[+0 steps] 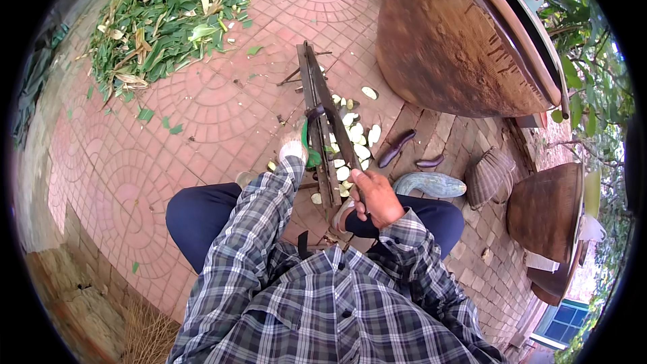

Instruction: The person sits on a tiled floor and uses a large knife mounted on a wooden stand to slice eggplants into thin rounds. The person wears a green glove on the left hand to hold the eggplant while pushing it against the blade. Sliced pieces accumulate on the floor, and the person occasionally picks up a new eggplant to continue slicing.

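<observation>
My left hand (299,145), in a white and green work glove, is at the near left side of a long narrow chopping frame (319,136) on legs. A dark purple eggplant (315,112) lies across that frame, just beyond the glove; the fingers are partly hidden, so whether they touch it is unclear. My bare right hand (376,196) is closed on the handle end of a long lever blade (343,136), which is raised at an angle to the frame's right. Pale vegetable slices (361,151) are scattered on the ground under and right of the blade.
Two eggplants (397,148) and a grey-green gourd (429,184) lie to the right, near a woven basket (489,177). A large brown earthenware vat (445,45) stands at the upper right, a smaller vat (543,212) farther right. Chopped green leaves (167,25) are heaped at the upper left.
</observation>
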A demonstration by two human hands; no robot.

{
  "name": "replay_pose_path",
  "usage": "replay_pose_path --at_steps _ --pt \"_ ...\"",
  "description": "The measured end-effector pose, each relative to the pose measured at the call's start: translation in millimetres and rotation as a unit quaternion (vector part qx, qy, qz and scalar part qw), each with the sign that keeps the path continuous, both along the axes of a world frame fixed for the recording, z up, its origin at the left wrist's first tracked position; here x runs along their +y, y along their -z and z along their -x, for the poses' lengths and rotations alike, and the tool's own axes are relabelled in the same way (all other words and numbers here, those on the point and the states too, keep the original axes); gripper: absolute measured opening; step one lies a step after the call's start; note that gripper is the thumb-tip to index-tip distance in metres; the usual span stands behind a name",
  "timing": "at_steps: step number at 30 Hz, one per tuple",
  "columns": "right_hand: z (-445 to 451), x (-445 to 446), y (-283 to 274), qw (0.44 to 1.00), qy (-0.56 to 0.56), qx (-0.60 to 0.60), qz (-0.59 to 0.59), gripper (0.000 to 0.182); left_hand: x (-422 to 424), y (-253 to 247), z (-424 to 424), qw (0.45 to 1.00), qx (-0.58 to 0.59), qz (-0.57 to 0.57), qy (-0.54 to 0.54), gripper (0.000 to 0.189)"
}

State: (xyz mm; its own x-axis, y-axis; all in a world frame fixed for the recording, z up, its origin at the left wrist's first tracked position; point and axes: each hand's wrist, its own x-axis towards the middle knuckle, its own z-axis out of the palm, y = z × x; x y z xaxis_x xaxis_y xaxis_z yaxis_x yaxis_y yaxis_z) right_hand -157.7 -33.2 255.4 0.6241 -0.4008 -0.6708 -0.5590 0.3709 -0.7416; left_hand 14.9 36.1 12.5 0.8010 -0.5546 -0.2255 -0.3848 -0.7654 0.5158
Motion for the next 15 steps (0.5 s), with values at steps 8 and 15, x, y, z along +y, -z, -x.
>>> replay_pose_path --at_steps 8,15 --pt "56.2 -0.1 159.4 0.956 -0.106 0.043 0.271 0.035 -12.0 11.0 4.4 0.997 -0.041 0.054 -0.037 0.020" --pt "19.8 7.2 10.9 0.994 -0.032 0.024 0.106 0.034 0.5 -21.6 -9.8 0.996 0.082 -0.015 0.011 0.020"
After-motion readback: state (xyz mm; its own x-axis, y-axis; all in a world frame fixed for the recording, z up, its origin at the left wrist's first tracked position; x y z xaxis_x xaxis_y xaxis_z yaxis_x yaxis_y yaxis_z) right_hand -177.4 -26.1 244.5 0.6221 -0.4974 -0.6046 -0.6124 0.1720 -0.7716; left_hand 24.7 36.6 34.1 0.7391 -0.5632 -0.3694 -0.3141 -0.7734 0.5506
